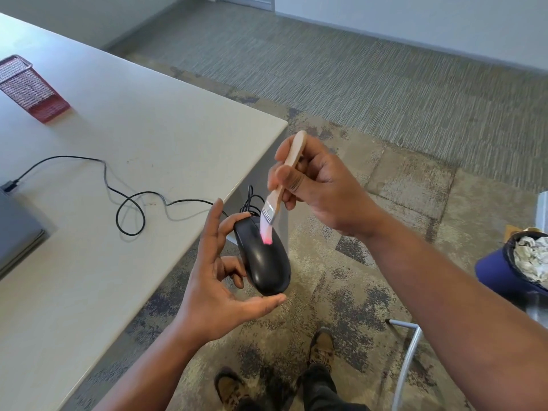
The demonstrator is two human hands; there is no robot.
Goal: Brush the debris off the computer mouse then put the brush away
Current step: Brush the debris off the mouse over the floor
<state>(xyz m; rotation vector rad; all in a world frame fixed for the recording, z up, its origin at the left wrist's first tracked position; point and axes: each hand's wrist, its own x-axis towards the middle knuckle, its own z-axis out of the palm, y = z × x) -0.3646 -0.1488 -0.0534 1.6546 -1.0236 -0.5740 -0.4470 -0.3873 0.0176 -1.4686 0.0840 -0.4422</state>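
Observation:
I hold a black computer mouse (pixel 264 262) in my left hand (pixel 219 283), off the table's right edge and above the carpet. Thumb and fingers grip its sides. My right hand (pixel 320 191) grips the wooden handle of a small brush (pixel 280 188). The pink-tipped bristles touch the top of the mouse near its wheel. The mouse's black cable (pixel 130 203) trails back across the white table (pixel 118 137).
A red mesh holder (pixel 29 87) stands at the table's far left. A grey laptop (pixel 14 229) lies at the left edge, with the cable plugged in. A blue bin (pixel 504 271) with crumpled paper stands on the right, beside a metal chair leg (pixel 409 360). My shoes (pixel 321 345) are below.

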